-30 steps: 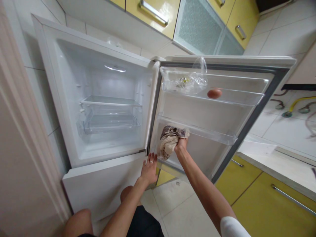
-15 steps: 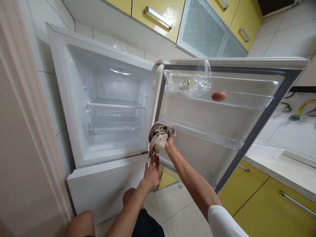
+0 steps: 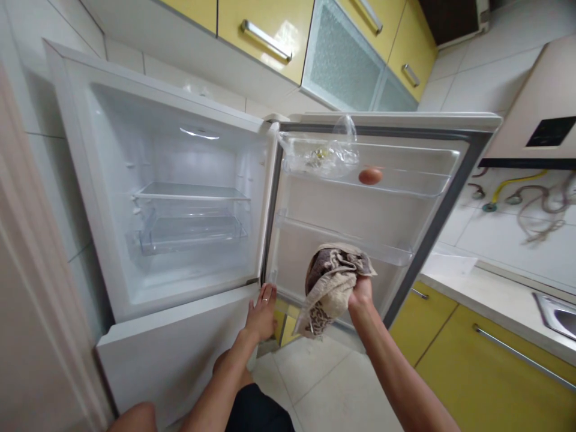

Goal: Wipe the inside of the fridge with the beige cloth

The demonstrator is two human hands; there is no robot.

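A bunched beige and dark-brown patterned cloth point(image 3: 335, 279) is gripped in my right hand point(image 3: 361, 293), in front of the lower part of the open fridge door point(image 3: 324, 210). One corner of the cloth hangs down. My left hand point(image 3: 261, 313), with a ring on one finger, lies with fingers stretched out at the lower hinge corner, where the door meets the fridge body point(image 3: 90, 198). Inside the fridge are a glass shelf point(image 3: 191, 191) and a clear drawer point(image 3: 193, 234). The door's top rack holds a brown egg point(image 3: 370, 175) and a clear plastic bag point(image 3: 337, 156) with something greenish inside.
Yellow cabinets point(image 3: 265, 24) hang above. To the right runs a white counter point(image 3: 490, 294) with a sink point(image 3: 558, 312) over yellow lower cabinets. A water heater point(image 3: 535, 102) and hoses point(image 3: 517, 189) are on the right wall. My knees are close below the fridge.
My right hand has drawn the cloth away from the hinge side, rightward and toward me. My left hand stays near the lower hinge corner. The view has shifted to the right.
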